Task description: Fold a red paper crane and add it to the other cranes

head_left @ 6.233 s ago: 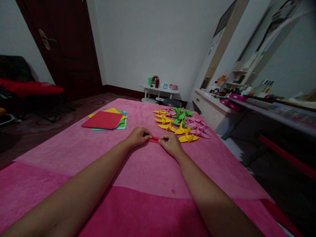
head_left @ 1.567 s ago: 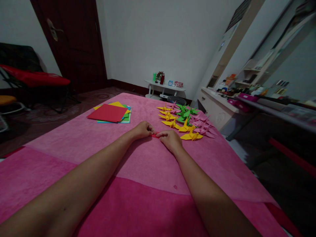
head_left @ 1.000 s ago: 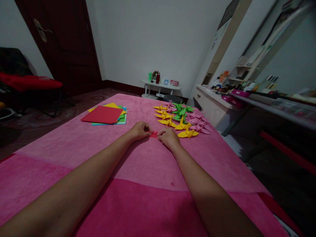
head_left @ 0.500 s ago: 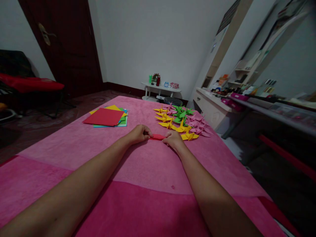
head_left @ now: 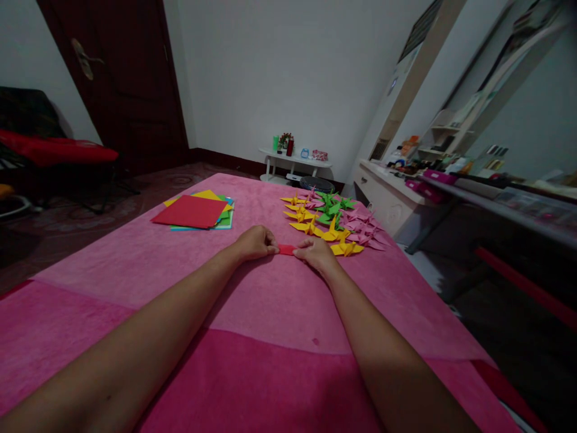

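Two hands point(head_left: 256, 242) point(head_left: 316, 253) — one red paper point(head_left: 286, 249) pinched between.

Forearms point(head_left: 175, 316) outstretched, left hand point(head_left: 258, 243) and right hand point(head_left: 317, 254) pinched, near each other.

Dim light in here | plain pale wall point(head_left: 270, 72), dark skirting point(head_left: 225, 160) along its foot | dark red door point(head_left: 121, 84) (the handle point(head_left: 85, 59) catches a little shine) | red-seated chair point(head_left: 58, 149) near it | low white side table point(head_left: 297, 159) by the wall | white drawer unit point(head_left: 381, 187), right | patterned reddish floor point(head_left: 166, 187)
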Motion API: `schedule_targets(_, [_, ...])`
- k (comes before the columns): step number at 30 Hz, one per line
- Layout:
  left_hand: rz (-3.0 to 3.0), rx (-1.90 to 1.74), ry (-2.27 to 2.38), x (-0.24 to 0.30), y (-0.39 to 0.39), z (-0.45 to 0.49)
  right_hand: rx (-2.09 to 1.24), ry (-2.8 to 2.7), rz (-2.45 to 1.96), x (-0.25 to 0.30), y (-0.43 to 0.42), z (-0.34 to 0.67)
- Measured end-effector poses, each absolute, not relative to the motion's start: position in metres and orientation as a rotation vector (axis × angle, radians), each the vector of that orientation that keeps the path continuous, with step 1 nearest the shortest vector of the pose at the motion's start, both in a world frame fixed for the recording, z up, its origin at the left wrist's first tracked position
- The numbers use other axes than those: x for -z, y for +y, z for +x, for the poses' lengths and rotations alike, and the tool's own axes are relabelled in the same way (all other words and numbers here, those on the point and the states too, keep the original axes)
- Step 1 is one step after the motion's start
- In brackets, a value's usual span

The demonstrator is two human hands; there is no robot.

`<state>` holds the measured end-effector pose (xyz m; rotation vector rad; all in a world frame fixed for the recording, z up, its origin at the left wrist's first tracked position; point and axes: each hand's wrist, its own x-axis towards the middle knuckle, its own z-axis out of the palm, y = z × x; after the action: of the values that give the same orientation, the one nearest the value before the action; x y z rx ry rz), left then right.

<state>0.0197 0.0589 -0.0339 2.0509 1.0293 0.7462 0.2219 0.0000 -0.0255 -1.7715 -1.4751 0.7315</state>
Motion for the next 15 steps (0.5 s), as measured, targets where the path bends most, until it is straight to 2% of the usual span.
schedule_targets(5, [2.214,-0.768,1.126,0.032,0.06,0.026,-0.56,-1.554,-1.823,0.034,0.003,0.225])
schedule_targets(10, [2.227,-0.618,1.293,0.019,0.052,0.027,-0.575,-1.525,-1.807,0.035,0.001,0.225])
schedule_targets(13, [1.927,-0.738,1.211,0.016,0.049,0.028,-0.638,-1.365,-1.623,0.03,-0.002,0.218])
schedule_targets(15, [1.471,-0.888,1.091,0.014,0.047,0.031,-0.649,-1.201,-1.426,0.023,-0.005,0.212])
